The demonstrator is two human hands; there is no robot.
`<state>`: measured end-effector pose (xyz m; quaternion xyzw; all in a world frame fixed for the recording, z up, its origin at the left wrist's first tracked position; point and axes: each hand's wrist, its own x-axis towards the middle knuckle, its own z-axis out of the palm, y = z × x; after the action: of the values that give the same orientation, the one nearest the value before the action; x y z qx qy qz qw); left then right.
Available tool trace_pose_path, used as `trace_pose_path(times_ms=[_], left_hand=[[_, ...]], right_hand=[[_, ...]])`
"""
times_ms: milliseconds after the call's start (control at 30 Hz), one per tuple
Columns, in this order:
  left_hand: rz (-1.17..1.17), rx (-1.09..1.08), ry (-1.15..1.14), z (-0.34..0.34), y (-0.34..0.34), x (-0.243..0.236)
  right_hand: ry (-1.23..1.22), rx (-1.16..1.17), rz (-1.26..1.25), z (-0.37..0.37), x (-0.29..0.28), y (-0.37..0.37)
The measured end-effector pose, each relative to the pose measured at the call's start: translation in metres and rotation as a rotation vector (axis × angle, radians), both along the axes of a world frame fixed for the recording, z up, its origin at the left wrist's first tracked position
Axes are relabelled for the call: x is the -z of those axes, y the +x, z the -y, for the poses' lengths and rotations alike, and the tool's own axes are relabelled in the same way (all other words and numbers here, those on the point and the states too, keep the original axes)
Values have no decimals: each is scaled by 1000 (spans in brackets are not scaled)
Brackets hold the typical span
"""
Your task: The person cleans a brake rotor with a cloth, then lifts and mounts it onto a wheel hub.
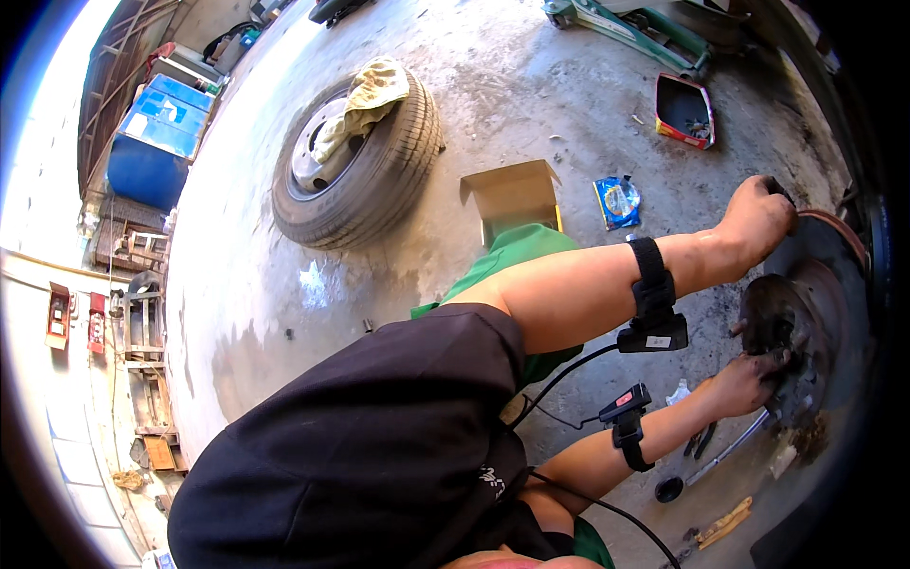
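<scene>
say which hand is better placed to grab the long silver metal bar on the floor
Likely right: right hand is low on the dark round metal brake disc, just above the long silver metal bar; left hand grips its top edge.

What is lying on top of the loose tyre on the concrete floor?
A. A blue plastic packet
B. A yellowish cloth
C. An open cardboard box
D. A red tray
B: a crumpled yellowish cloth is draped over the upper edge of the loose tyre, while the cardboard box, the blue packet and the red tray all lie apart from it on the floor.
</scene>
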<state>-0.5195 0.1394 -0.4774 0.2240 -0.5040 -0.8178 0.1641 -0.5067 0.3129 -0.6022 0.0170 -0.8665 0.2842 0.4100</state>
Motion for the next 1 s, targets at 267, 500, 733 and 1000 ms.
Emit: trace_pose_path(times_ms=[267, 500, 733, 1000], left_hand=[[-36, -32, -34, 0, 1, 10], [-96, -28, -8, 5, -2, 15], [55, 47, -176, 20, 1, 20], [28, 129, -186, 6, 10, 14]], right_hand=[[-1149, -369, 434, 24, -34, 19], [-1474, -365, 631, 41, -60, 30], [140, 22, -3, 13, 33, 7], [-718, -110, 86, 47, -16, 14]])
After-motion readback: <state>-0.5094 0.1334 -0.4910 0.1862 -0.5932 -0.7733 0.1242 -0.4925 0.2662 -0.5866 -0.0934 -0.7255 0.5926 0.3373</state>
